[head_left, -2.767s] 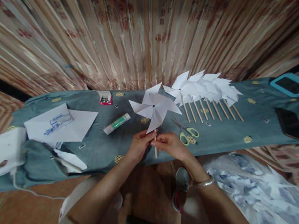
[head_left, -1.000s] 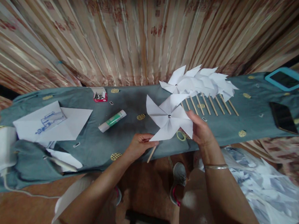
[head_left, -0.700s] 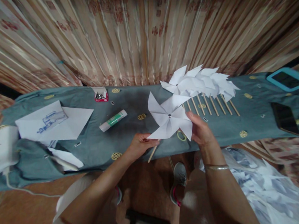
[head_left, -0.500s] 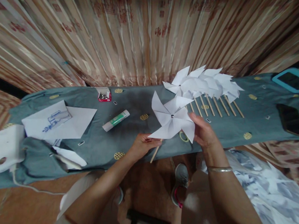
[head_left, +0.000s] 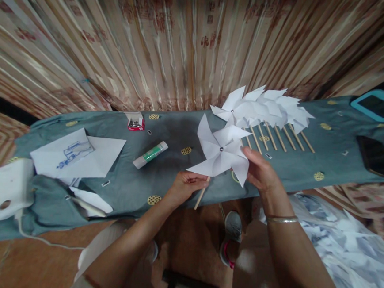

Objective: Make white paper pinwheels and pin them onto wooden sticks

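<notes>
A white paper pinwheel [head_left: 215, 161] with a silver pin at its centre is held up over the front part of the table. My left hand [head_left: 187, 185] pinches its wooden stick [head_left: 201, 197] just below the blades, fingers closed. On the other side, my right hand [head_left: 261, 171] has a blade edge between its thumb and curled fingers; some fingertips are hidden behind the paper. Just behind lies a row of finished-looking pinwheels [head_left: 274, 108], overlapping, with their sticks pointing toward me. A roll of tape [head_left: 235, 177] is partly covered by the held pinwheel.
On the green-grey cloth [head_left: 172, 178] lie a glue stick [head_left: 150, 155], a small red box of pins [head_left: 135, 122], paper sheets [head_left: 106, 157] and a white corded device [head_left: 12, 189]. A phone [head_left: 375, 156] and blue-framed tablet [head_left: 379, 105] lie right. A plastic bag of white paper pieces [head_left: 346, 245] stands below.
The pinwheel's blades have turned slightly clockwise beside my right hand. My left hand keeps its grip on the stick. The whole view has shifted a little.
</notes>
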Demonstrator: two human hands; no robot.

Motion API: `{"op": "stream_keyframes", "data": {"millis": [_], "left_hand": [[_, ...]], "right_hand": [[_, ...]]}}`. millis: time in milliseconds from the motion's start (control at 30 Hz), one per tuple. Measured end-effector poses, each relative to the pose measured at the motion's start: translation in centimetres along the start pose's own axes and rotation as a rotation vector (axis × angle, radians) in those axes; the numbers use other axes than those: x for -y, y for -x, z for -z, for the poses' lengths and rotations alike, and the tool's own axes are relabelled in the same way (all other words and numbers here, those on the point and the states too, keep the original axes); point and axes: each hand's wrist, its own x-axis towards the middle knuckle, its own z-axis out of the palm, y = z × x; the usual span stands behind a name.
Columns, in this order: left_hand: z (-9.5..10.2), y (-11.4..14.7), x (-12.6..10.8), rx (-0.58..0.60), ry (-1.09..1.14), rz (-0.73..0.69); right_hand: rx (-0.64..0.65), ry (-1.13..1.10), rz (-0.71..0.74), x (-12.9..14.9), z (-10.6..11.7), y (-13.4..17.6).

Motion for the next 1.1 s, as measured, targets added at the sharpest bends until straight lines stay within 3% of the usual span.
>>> {"op": "stream_keyframes", "data": {"millis": [833,1100], "left_hand": [[-0.4,0.2,-0.1,-0.079,0.019,-0.026],[-0.8,0.0,-0.3,-0.101,0.062,-0.031]], "right_hand": [[0.055,-0.001,-0.01,-0.1,-1.6,0.3],[0.085,-0.019,-0.072,-1.1,-1.8,0.0]]}}
